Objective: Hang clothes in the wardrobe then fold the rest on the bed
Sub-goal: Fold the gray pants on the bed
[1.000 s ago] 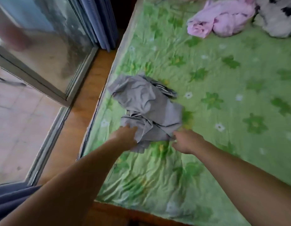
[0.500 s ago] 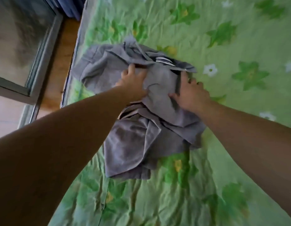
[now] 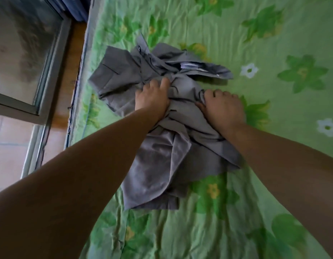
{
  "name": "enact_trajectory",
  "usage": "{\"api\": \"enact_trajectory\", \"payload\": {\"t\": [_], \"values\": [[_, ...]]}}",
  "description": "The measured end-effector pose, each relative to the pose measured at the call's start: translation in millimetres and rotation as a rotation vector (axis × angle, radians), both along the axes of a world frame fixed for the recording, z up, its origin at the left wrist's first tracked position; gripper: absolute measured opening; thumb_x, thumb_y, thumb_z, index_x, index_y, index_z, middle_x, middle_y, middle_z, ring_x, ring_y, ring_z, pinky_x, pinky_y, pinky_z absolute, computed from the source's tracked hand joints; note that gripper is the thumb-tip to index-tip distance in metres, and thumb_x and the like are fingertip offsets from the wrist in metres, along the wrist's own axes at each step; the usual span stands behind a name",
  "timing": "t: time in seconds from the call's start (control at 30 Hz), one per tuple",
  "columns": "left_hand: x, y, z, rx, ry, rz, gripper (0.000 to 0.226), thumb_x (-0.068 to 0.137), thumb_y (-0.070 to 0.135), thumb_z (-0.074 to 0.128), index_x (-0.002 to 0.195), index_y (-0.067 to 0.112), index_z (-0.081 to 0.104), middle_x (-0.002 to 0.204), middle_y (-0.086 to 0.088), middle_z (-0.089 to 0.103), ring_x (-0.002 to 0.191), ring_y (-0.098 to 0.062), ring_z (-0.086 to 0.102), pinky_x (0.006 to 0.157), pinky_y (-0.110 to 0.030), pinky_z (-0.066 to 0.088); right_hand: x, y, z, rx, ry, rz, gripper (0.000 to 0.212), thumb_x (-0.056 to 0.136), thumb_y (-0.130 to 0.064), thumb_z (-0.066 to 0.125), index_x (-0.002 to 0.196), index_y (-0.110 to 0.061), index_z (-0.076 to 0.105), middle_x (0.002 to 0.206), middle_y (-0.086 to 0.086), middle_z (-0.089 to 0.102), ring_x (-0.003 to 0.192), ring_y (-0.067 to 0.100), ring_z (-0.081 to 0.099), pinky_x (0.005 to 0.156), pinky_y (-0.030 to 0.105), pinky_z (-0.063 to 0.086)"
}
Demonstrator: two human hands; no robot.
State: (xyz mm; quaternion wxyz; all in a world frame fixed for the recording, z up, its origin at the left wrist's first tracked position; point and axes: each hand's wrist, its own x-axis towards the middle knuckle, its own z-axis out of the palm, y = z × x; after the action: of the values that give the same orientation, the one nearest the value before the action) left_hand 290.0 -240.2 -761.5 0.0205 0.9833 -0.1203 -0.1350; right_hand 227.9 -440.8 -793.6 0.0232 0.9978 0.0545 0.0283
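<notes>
As left hand (image 3: pixel 152 102) and right hand (image 3: pixel 224 109) fingers (image 3: pixel 217 93) clutch it, grey garment (image 3: pixel 158 161) lies crumpled.

A frosted glass pane (image 3: pixel 22 43) is seen at the left, held in a grey metal frame (image 3: pixel 50 75). A wooden floor strip (image 3: pixel 68 75) is laid beside it, pale tiles (image 3: pixel 8 146) are seen beyond the frame, and a blue curtain (image 3: pixel 78 8) is hung at the top.

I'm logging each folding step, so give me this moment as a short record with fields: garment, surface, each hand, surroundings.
garment: grey garment, crumpled, not yet folded
surface: bed sheet, green with flowers
left hand: on the garment's middle; grip unclear
right hand: fingers curled into the cloth
beside bed: window, wooden floor
</notes>
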Motion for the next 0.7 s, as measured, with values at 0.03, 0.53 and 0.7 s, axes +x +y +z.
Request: {"api": "enact_trajectory", "payload": {"t": [0.03,0.53,0.7], "values": [[-7,2,6,-0.003,-0.004,-0.002,0.034,0.1,0.02,0.041,0.133,0.017,0.035,0.131,-0.02,0.05,0.118,-0.042,0.051,0.094,-0.053,0.041,-8,0,6,0.02,0.017,0.03,0.036,0.102,-0.041,0.05,0.099,-0.006,0.057,0.082,0.022,0.065,0.07,0.039,0.065,0.06,0.042,0.046],[-241,37,71,-0.013,0.41,-0.201,0.059,0.085,0.037,0.066,0.128,0.03,0.026,0.122,-0.01,0.06,0.106,-0.037,0.064,0.07,-0.04,0.041,-247,51,78,0.138,1.027,0.018,0.031,0.101,-0.033,0.045,0.123,-0.014,0.058,0.112,0.011,0.068,0.101,0.033,0.066,0.082,0.041,0.05],[-267,57,81,-0.08,0.458,-0.152,0.061,0.089,0.045,0.058,0.14,0.042,0.025,0.139,-0.003,0.05,0.119,-0.035,0.058,0.084,-0.046,0.049,-261,33,99,0.147,0.898,0.096,0.046,0.099,-0.063,0.035,0.101,-0.023,0.059,0.094,0.009,0.069,0.086,0.032,0.067,0.068,0.036,0.048]]}}
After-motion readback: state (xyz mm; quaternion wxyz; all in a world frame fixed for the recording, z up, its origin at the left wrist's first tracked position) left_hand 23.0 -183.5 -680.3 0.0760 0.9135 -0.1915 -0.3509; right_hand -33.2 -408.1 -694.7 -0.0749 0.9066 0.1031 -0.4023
